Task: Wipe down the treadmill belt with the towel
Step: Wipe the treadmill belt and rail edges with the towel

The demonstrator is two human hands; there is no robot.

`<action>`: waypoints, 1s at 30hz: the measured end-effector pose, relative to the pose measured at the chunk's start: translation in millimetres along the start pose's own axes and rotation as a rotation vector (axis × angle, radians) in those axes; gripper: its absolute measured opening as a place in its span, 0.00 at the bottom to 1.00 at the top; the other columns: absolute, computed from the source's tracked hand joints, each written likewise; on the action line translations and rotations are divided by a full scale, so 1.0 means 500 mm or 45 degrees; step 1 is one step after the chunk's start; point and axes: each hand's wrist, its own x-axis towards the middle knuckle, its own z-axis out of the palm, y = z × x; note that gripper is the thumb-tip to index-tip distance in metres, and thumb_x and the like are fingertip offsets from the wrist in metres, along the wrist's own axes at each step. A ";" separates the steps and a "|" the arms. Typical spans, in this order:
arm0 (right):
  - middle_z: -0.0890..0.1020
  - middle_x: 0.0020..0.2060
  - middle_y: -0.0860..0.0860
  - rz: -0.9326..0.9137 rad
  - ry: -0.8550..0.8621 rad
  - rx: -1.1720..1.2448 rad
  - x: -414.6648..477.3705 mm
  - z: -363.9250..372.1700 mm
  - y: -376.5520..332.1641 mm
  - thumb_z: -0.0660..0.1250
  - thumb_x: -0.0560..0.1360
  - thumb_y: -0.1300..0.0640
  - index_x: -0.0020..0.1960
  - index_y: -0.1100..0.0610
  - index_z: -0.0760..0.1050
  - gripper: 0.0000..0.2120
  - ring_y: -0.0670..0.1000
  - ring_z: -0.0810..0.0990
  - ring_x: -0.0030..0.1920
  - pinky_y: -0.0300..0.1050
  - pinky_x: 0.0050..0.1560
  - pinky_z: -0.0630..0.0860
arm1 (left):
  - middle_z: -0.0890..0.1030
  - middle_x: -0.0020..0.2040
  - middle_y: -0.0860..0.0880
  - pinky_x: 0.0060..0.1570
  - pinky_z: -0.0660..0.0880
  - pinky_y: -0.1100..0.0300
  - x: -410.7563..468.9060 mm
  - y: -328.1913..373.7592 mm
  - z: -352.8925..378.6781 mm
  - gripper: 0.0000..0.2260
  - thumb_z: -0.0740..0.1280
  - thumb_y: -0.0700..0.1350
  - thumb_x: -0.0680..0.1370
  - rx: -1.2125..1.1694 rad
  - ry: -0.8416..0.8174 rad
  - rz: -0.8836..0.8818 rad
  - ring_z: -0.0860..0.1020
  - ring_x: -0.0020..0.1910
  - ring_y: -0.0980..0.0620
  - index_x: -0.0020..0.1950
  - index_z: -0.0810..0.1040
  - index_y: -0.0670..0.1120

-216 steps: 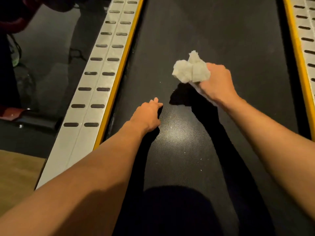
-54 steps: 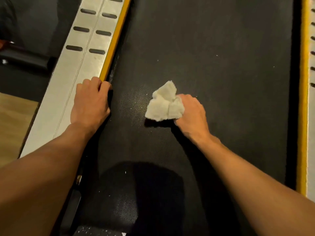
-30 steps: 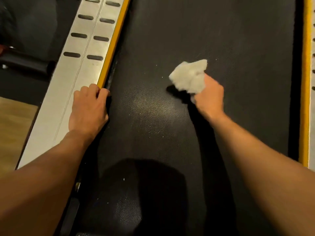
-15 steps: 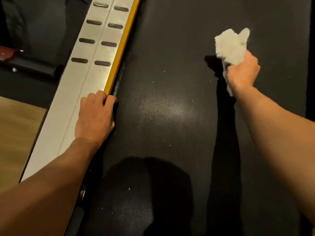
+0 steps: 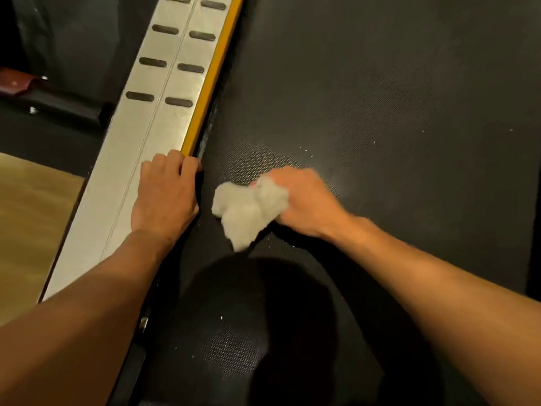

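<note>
The black treadmill belt (image 5: 380, 112) fills most of the view, with small white specks scattered on it. My right hand (image 5: 304, 200) grips a bunched white towel (image 5: 248, 212) and holds it down on the belt near its left edge. The towel sticks out to the left of my fist. My left hand (image 5: 165, 194) rests on the silver side rail (image 5: 164, 92), its fingers curled over the rail's yellow inner edge (image 5: 210, 83) just beside the towel.
The silver rail has dark oval slots and runs diagonally up the left. Beyond it lie dark floor (image 5: 73, 48) and a patch of wooden floor (image 5: 26, 224). A dark bar with a red end (image 5: 44, 95) lies at the far left. My head's shadow falls on the near belt.
My right hand has swept the towel from the far right of the belt back toward me and left, close to the rail. My left hand has stayed on the rail.
</note>
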 end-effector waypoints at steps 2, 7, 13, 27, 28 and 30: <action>0.79 0.33 0.54 0.177 0.301 -0.054 0.041 -0.032 0.030 0.69 0.64 0.65 0.39 0.53 0.75 0.08 0.58 0.76 0.35 0.45 0.36 0.61 | 0.73 0.50 0.38 0.45 0.68 0.48 -0.002 0.000 0.000 0.19 0.73 0.38 0.70 0.002 -0.011 -0.010 0.69 0.44 0.41 0.59 0.73 0.41; 0.79 0.42 0.53 0.486 0.286 -0.171 0.119 -0.031 0.081 0.60 0.70 0.57 0.44 0.52 0.73 0.04 0.60 0.77 0.46 0.44 0.39 0.60 | 0.72 0.51 0.39 0.46 0.70 0.47 -0.002 -0.001 -0.002 0.16 0.71 0.38 0.72 -0.008 0.025 -0.004 0.69 0.45 0.41 0.58 0.73 0.41; 0.79 0.35 0.50 -0.020 -0.212 0.017 -0.081 0.085 -0.082 0.64 0.65 0.61 0.38 0.52 0.73 0.05 0.56 0.76 0.38 0.44 0.36 0.66 | 0.72 0.53 0.39 0.48 0.68 0.47 -0.003 0.001 -0.006 0.16 0.70 0.38 0.73 -0.018 0.021 -0.021 0.69 0.47 0.40 0.59 0.72 0.41; 0.64 0.28 0.41 0.171 -0.036 -0.042 -0.069 0.094 -0.100 0.61 0.70 0.59 0.36 0.49 0.63 0.09 0.47 0.64 0.33 0.39 0.33 0.56 | 0.72 0.53 0.39 0.51 0.70 0.46 -0.008 0.000 0.004 0.13 0.69 0.39 0.74 -0.101 0.134 0.020 0.70 0.49 0.40 0.57 0.71 0.41; 0.65 0.27 0.40 0.169 -0.105 0.027 -0.101 0.093 -0.116 0.62 0.70 0.59 0.34 0.49 0.63 0.10 0.44 0.65 0.31 0.38 0.34 0.58 | 0.72 0.53 0.39 0.51 0.69 0.46 -0.006 0.000 0.003 0.12 0.68 0.39 0.74 -0.132 0.139 0.024 0.70 0.49 0.40 0.56 0.72 0.41; 0.65 0.24 0.40 0.256 -0.140 0.174 -0.131 0.080 -0.132 0.64 0.70 0.58 0.30 0.48 0.60 0.15 0.42 0.67 0.27 0.34 0.33 0.62 | 0.73 0.52 0.40 0.52 0.68 0.47 -0.009 -0.006 -0.001 0.09 0.66 0.40 0.75 -0.260 0.151 0.011 0.70 0.49 0.41 0.55 0.72 0.42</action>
